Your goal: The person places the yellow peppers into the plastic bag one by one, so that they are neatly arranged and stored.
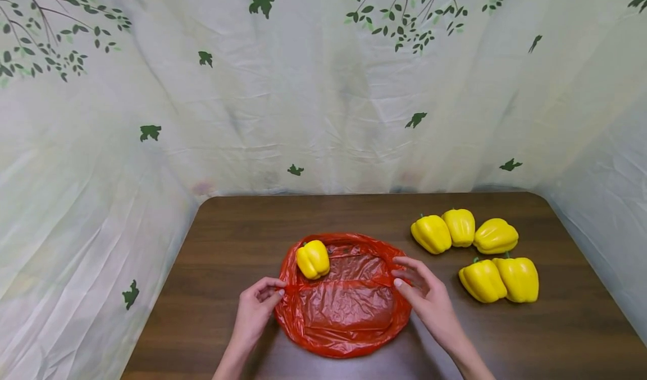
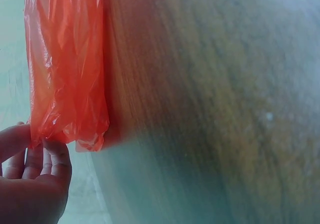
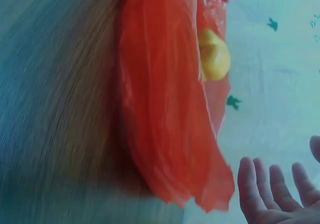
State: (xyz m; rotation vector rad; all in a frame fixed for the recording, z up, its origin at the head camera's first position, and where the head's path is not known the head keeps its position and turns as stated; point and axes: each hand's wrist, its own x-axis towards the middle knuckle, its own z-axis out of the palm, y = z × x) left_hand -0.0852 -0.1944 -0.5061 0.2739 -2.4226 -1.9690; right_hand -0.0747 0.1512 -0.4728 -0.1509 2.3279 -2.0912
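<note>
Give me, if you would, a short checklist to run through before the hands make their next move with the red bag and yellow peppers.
1. Mouth of the red bag spread open: ok.
2. Left hand pinching the rim: ok.
3. Right hand free to pick something up: ok, open and holding nothing.
4. All peppers bagged: not ok; one pepper is inside, while five other peppers lie on the table to the right.
5. Underside of the bag free of tears: cannot tell, it is hidden.
</note>
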